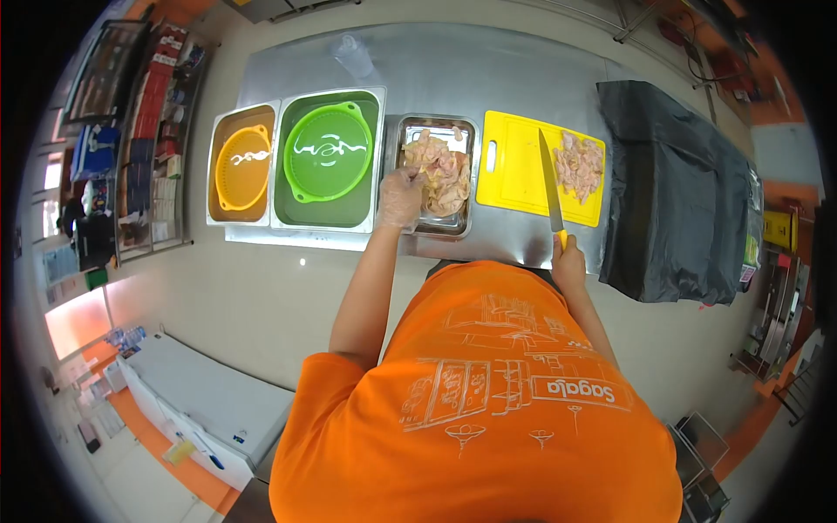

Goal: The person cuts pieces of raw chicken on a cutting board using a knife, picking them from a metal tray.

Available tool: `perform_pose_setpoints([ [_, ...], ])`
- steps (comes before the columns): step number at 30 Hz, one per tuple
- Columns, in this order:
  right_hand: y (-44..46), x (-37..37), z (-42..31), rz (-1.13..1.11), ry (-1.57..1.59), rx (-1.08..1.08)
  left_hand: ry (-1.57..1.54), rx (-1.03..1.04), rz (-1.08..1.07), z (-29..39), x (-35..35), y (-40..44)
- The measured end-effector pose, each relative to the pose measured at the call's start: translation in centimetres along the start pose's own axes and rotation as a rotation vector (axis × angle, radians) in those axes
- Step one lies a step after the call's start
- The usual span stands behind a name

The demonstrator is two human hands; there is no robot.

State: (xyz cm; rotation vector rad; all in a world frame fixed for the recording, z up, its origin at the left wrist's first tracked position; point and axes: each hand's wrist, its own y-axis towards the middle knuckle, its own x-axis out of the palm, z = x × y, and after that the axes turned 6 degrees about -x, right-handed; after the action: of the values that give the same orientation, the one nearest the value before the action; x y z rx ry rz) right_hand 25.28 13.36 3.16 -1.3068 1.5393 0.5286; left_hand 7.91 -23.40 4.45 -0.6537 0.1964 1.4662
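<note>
My left hand point(401, 200), in a clear plastic glove, reaches over the left side of a metal tray point(472, 187). Its fingers are curled against the raw chicken pieces point(446, 179) heaped in that tray; the fingertips are partly hidden among the meat. My right hand point(568, 261) is closed around the yellow handle of a knife point(553, 192). The blade points away from me and lies over a yellow cutting board point(514, 166). Small cut chicken pieces point(578, 166) are piled on the board's right part, just right of the blade.
Left of the tray, a green basket point(301, 179) and an orange basket point(226, 174) sit in metal basins of liquid. A clear plastic cup point(352, 56) lies near the far edge of the steel table point(488, 65). Black plastic point(671, 192) covers something at right.
</note>
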Motion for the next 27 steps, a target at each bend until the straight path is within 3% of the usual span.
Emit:
perform_pose_setpoints([
  [3,0.1,-0.5,-0.9,-0.005,-0.015,-0.025,-0.222,0.083,0.028,1.0,-0.1,-0.4],
  [9,0.5,-1.1,-0.1,0.017,0.029,-0.054,-0.016,0.174,0.187,6.6,-1.5,-1.9],
  [12,0.7,-1.3,1.0,0.004,0.045,-0.040,-0.010,0.261,0.251,9.7,-2.1,-3.2],
  [19,0.9,-3.0,3.4,-0.044,0.052,-0.062,-0.108,0.209,0.279,11.5,-2.3,-4.4],
  [22,1.5,-3.6,4.7,-0.052,0.051,-0.092,0.316,0.232,0.145,8.0,-2.0,-3.2],
  [25,2.1,-5.0,5.6,-0.090,0.030,-0.109,0.696,0.096,-0.235,4.0,-0.6,-1.7],
  [27,2.4,-5.9,6.0,-0.111,0.019,-0.115,0.806,-0.049,-0.361,4.6,0.0,-1.1],
])
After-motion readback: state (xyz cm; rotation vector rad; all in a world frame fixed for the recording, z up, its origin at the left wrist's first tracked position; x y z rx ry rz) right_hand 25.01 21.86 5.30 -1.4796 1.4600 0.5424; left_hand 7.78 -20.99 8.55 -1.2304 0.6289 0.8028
